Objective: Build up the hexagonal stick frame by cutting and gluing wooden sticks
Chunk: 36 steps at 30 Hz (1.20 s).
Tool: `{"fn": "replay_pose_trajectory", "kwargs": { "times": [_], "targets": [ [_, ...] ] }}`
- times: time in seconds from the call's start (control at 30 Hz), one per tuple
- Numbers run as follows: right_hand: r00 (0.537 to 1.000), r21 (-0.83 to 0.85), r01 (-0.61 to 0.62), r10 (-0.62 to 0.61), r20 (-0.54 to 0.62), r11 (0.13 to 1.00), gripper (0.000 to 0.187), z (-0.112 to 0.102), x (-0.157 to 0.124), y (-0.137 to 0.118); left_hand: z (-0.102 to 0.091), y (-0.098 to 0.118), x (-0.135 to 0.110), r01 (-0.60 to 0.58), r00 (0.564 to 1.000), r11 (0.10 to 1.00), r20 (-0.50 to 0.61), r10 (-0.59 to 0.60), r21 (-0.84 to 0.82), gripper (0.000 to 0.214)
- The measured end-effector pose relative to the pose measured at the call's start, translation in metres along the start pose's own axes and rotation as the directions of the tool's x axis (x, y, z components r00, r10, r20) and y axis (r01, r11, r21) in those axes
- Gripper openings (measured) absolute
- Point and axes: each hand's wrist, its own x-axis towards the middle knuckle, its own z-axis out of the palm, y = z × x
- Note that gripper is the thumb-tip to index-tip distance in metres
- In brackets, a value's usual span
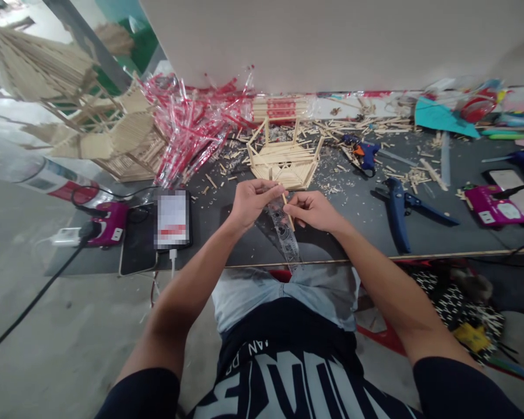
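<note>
My left hand (252, 202) and my right hand (313, 210) meet over the dark low table (227, 233), both pinching a thin wooden stick (287, 213). The stick lies against a clear plastic ruler (286, 235) that runs toward my lap. Just beyond my hands stands a small structure of glued wooden sticks (283, 160). Loose stick offcuts lie scattered around it.
A blue cutter (399, 212) and a blue glue gun (364, 152) lie at right, near a magenta box (493, 208). A phone (172, 220) on a cable sits at left beside red-and-clear wrappers (192, 131). Larger stick models (113, 139) stand far left. A wall backs the table.
</note>
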Motion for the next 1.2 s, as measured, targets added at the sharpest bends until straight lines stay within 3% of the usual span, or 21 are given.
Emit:
{"fn": "replay_pose_trajectory", "kwargs": {
  "times": [0.4,0.57,0.7,0.87,1.2],
  "targets": [
    [0.999,0.010,0.017,-0.017,-0.040,1.000,0.043,-0.003,-0.003,-0.008,-0.003,0.002,0.003,-0.048,0.999,0.998,-0.017,0.048,-0.028,0.046],
    [1.000,-0.004,-0.013,0.013,0.001,1.000,0.038,-0.008,-0.005,-0.009,-0.005,0.006,0.004,-0.063,0.997,0.997,-0.038,0.061,-0.046,0.041],
    [0.999,-0.015,-0.034,0.034,0.010,0.999,0.031,-0.011,-0.007,-0.006,-0.013,0.005,0.009,-0.109,0.989,0.991,-0.111,0.101,-0.073,0.037],
    [0.997,-0.025,0.002,-0.004,-0.081,1.000,0.022,-0.008,-0.007,-0.004,-0.025,0.001,0.015,-0.179,0.964,0.978,-0.219,0.152,-0.109,0.033],
    [0.995,-0.118,0.026,-0.038,-0.095,0.993,0.021,-0.003,-0.003,0.000,-0.027,-0.005,0.019,-0.209,0.944,0.977,-0.268,0.194,-0.030,0.030]
  ]
}}
